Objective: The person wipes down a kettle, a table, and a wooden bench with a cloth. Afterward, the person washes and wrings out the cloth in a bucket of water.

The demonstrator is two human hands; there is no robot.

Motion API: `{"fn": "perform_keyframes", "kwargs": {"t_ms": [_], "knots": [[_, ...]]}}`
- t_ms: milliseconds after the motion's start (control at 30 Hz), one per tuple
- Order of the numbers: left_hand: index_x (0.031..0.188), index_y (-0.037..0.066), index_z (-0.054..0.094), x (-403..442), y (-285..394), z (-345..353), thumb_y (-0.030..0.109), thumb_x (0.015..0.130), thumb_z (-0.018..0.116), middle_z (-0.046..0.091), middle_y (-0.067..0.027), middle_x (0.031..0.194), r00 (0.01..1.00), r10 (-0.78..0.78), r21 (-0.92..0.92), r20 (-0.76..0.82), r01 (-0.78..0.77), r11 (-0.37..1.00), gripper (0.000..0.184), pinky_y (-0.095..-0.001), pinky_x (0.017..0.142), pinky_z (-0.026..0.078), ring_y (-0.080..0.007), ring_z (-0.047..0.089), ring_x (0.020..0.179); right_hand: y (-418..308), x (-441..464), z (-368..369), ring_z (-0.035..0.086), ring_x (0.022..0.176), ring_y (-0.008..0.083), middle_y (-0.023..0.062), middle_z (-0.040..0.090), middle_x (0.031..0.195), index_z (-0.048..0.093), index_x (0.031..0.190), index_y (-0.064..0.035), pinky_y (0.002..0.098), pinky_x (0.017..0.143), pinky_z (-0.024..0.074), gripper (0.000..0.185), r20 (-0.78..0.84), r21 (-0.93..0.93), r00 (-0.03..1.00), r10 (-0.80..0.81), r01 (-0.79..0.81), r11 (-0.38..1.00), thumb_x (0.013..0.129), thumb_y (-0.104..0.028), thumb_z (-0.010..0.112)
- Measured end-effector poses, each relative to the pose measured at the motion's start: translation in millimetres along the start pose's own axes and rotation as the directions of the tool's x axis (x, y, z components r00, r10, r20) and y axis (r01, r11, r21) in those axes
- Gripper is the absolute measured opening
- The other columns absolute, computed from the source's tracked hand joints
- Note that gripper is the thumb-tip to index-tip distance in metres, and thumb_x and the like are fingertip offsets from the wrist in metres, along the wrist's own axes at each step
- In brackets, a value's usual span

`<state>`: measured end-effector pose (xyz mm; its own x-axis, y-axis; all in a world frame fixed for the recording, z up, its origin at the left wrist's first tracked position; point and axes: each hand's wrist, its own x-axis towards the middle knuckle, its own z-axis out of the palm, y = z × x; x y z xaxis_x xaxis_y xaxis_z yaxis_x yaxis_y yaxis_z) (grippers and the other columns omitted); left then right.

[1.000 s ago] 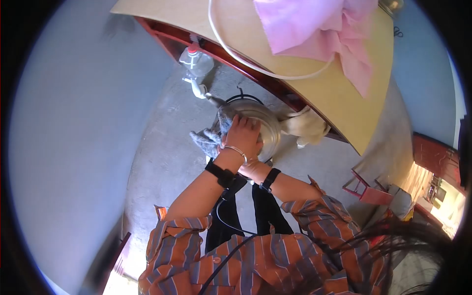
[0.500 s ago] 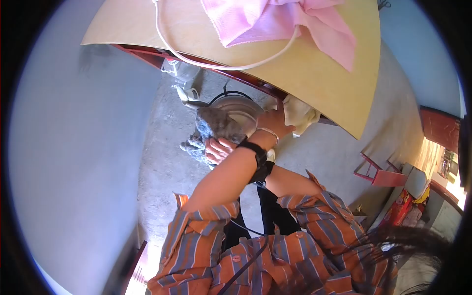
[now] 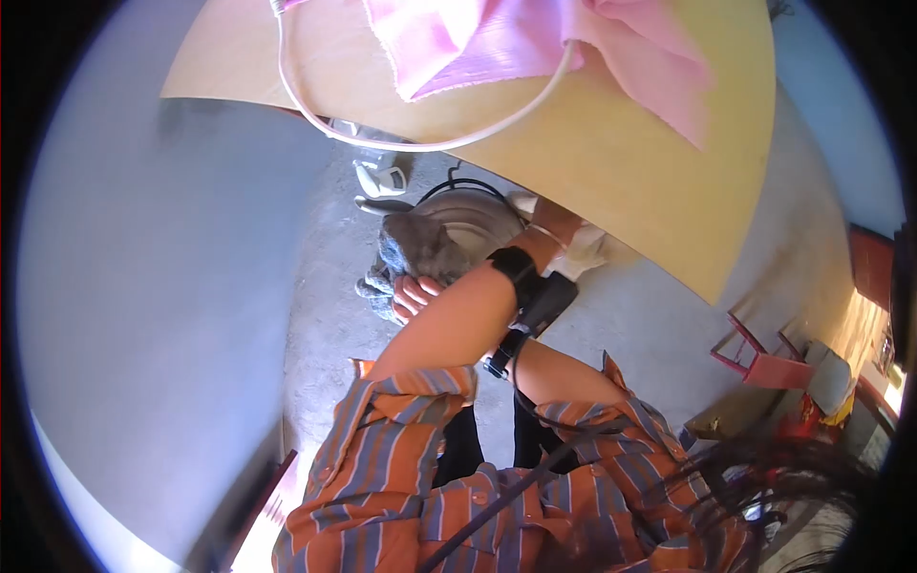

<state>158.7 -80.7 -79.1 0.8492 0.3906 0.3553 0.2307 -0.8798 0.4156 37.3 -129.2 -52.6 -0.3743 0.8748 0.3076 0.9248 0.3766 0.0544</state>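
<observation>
In the head view, the two forearms cross, the left one passing over the right and slanting up toward the edge of the bench (image 3: 659, 215). The left hand (image 3: 557, 216) is partly hidden at that edge, beside a pale cloth (image 3: 588, 250); how far it is open, and whether it has hold of anything, cannot be told. The right hand (image 3: 413, 294) shows only its fingers, bent and slightly spread, against the lower part of a bunched grey cloth (image 3: 411, 246); its palm and thumb are hidden behind the left forearm, so whether it grips the cloth is unclear. The grey cloth lies against the near left side of a round, pale vessel (image 3: 482, 212), which stands low over the grey floor (image 3: 325, 325), with a thin black loop (image 3: 465, 181) curving along its far side. To the left of the loop, near the vessel, a white plastic object (image 3: 380, 179) lies on the floor. On the bench are a crumpled pink cloth (image 3: 478, 48) and a white cable (image 3: 420, 146) bowed along the near edge. A red stool (image 3: 776, 371) stands well apart, at the right.
</observation>
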Motion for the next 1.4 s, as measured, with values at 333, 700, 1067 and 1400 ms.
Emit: {"fn": "perform_keyframes", "kwargs": {"t_ms": [333,700,1067,1400], "knots": [[0.104,0.002,0.052,-30,-5,-102,0.013,0.082,0.042,0.058,-0.0161,0.097,0.793,-0.213,-0.676,0.570,0.601,0.428,0.027,-0.0356,0.087,0.038,-0.0300,0.053,0.093,-18,-11,47,0.040,0.109,0.0207,0.0081,0.042,0.115,0.042,0.106,-0.0059,0.0337,0.095,0.0294,0.032,0.011,-0.464,1.000,-0.009,0.013,0.886,0.080,-0.025,0.042],[0.102,0.002,0.054,-61,-7,-147,0.039,0.066,0.060,0.055,-0.0122,0.101,0.616,-0.391,0.451,0.684,0.065,0.890,0.052,-0.0475,0.099,0.019,-0.0250,0.045,0.105,-9,-6,26,0.042,0.108,0.0195,0.0106,0.044,0.110,0.039,0.111,0.0010,0.0286,0.094,0.0330,0.033,0.494,-0.854,0.856,-0.154,0.443,-0.274,0.085,-0.019,0.031],[0.119,-0.006,0.038,-66,-27,-119,0.047,0.070,0.056,0.039,-0.0232,0.119,0.381,-0.495,0.472,0.781,0.158,0.867,0.074,-0.0505,0.097,0.021,-0.0362,0.036,0.113,-3,-27,20,0.046,0.104,0.0194,0.0101,0.050,0.104,0.048,0.103,0.0019,0.0303,0.094,0.0343,0.029,0.312,-0.778,0.898,-0.311,0.429,0.458,0.082,-0.014,0.036],[0.125,-0.015,0.017,-64,-9,-113,0.056,0.064,0.058,0.012,-0.0316,0.132,0.371,-0.569,0.557,0.734,0.151,0.817,0.102,-0.0522,0.096,0.022,-0.0441,0.021,0.121,23,-69,-5,0.049,0.096,0.0196,0.0053,0.055,0.097,0.059,0.087,-0.0033,0.0329,0.092,0.0357,0.024,-0.169,0.175,0.907,-0.386,0.413,0.894,0.072,-0.017,0.045]]}}
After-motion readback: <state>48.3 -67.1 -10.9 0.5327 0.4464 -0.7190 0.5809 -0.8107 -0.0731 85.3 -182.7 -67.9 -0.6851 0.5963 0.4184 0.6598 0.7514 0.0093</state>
